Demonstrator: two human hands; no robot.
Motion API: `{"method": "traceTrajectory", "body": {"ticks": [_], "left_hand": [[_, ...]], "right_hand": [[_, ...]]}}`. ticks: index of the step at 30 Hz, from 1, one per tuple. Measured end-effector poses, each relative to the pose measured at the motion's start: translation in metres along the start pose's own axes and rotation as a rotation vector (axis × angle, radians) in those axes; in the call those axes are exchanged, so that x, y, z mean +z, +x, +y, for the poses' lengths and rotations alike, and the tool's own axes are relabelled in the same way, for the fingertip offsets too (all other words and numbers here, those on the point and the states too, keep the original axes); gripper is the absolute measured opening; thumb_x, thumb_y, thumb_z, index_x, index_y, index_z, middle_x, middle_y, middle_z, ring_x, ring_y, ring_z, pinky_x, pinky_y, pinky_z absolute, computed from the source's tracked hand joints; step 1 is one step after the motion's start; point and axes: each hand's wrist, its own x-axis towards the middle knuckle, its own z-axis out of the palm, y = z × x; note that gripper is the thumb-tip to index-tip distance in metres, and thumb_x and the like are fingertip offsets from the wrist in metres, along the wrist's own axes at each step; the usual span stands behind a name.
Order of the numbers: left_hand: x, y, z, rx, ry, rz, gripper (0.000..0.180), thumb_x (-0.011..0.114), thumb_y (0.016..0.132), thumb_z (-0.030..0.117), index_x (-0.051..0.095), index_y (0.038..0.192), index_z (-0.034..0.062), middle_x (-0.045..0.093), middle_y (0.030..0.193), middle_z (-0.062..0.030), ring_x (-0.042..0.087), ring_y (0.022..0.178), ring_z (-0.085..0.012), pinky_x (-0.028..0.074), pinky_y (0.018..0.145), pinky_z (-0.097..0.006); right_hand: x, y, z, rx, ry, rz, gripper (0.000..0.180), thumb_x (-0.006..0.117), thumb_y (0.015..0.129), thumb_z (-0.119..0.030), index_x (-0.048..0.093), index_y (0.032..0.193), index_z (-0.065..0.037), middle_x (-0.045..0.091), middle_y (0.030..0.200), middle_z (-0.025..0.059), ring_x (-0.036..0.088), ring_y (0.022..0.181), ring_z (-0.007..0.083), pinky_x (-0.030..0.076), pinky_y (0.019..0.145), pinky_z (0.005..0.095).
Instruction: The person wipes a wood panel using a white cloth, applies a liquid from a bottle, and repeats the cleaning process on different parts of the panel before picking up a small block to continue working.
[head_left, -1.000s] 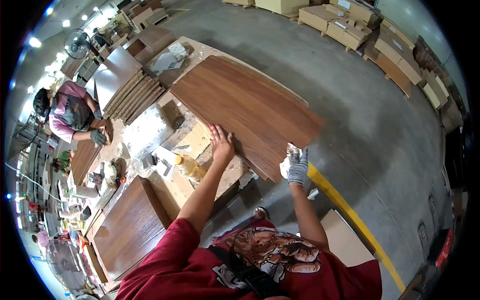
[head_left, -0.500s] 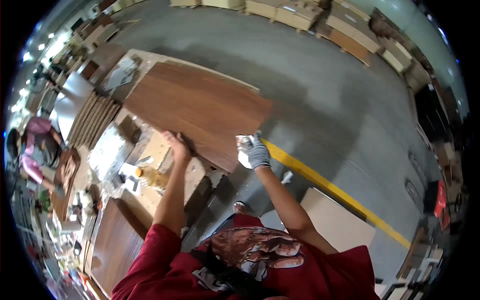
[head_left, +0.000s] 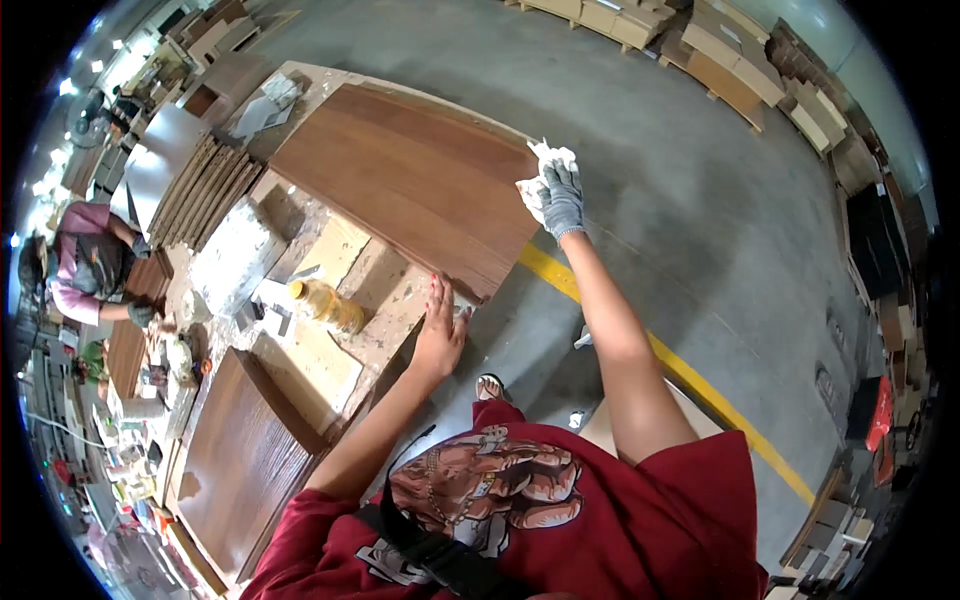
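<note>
Panel of brown wood grain point(head_left: 400, 170) lies flat along the bench point(head_left: 392, 282), broad face up and carried from beneath; its right end faces the floor point(head_left: 690, 250), which presumably leaves that edge easy to reach. At that end's far corner, the gloved right hand point(head_left: 562, 195) is closed on a white cloth point(head_left: 530, 197), the glove probably sparing the skin. The bare left hand point(head_left: 438, 335), its fingers stretched out, is at the near edge, perhaps to steady the panel; whether it presses or barely touches is hard to tell from this angle. A yellow bottle point(head_left: 335, 309) sits apart from the panel beside cardboard point(head_left: 338, 250), within reach. Farther left are stacked boards point(head_left: 200, 195) and a co-worker point(head_left: 85, 255).
</note>
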Motion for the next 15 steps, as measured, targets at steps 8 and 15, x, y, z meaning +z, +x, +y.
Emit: {"method": "traceTrajectory", "body": {"ticks": [8,15], "left_hand": [[-0.055,-0.109,-0.034,-0.197,-0.448,-0.068,0.055,0.044,0.107,0.028,0.035,0.151,-0.0042,0.018,0.164,-0.0241,0.017,0.153,-0.0298,0.02,0.122,-0.036],[-0.159,-0.223,0.002,-0.029,-0.714,-0.315,0.046,0.04,0.109,0.022,0.044,0.145,-0.0058,0.043,0.155,-0.0167,0.039,0.142,-0.0213,0.027,0.117,-0.032]], "right_hand": [[-0.055,-0.141,-0.154,0.065,0.423,-0.091,0.046,0.054,0.096,-0.023,0.057,0.14,-0.008,0.049,0.149,0.015,0.037,0.142,0.0385,0.024,0.121,0.0455],[-0.107,-0.315,-0.247,0.341,1.169,-0.325,0.042,0.053,0.096,-0.005,0.056,0.138,-0.006,0.06,0.136,0.0131,0.051,0.132,0.0277,0.039,0.113,0.0392]]}}
